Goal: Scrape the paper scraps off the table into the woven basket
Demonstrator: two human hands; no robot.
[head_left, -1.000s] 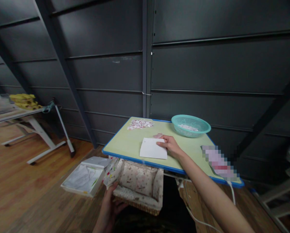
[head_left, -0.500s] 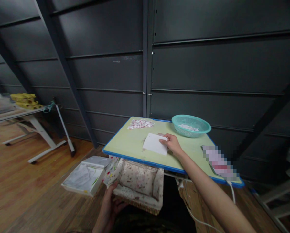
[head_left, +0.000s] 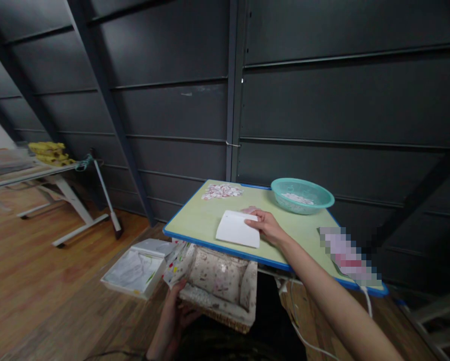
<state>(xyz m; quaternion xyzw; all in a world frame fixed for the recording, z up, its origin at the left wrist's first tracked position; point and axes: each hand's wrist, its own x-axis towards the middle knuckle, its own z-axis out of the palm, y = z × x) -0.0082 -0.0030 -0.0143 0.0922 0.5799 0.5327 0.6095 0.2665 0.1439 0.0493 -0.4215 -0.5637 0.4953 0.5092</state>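
My right hand [head_left: 269,226] pinches a white card [head_left: 237,229], which looks like stiff paper, over the near part of the pale green table [head_left: 187,220]. Just beyond the card lies a small patch of pinkish bits [head_left: 250,209], partly hidden by it. Below the table's front edge, my left hand [head_left: 175,308] is closed on the near left edge of a wicker basket [head_left: 220,273] with a patterned cloth lining. The basket is tilted, and its far side is under the tabletop. A heap of small white and red pieces [head_left: 221,191] lies at the table's far left.
A turquoise plastic basin [head_left: 303,204] with white pieces inside stands at the far right of the table. A blurred-out device [head_left: 348,256] with a white cable [head_left: 368,303] lies near the right edge. On the floor at left is an open white box [head_left: 134,275].
My right hand has drawn the white card slightly nearer, towards the table's front edge. My left hand keeps its hold on the basket. The whole view has shifted a little.
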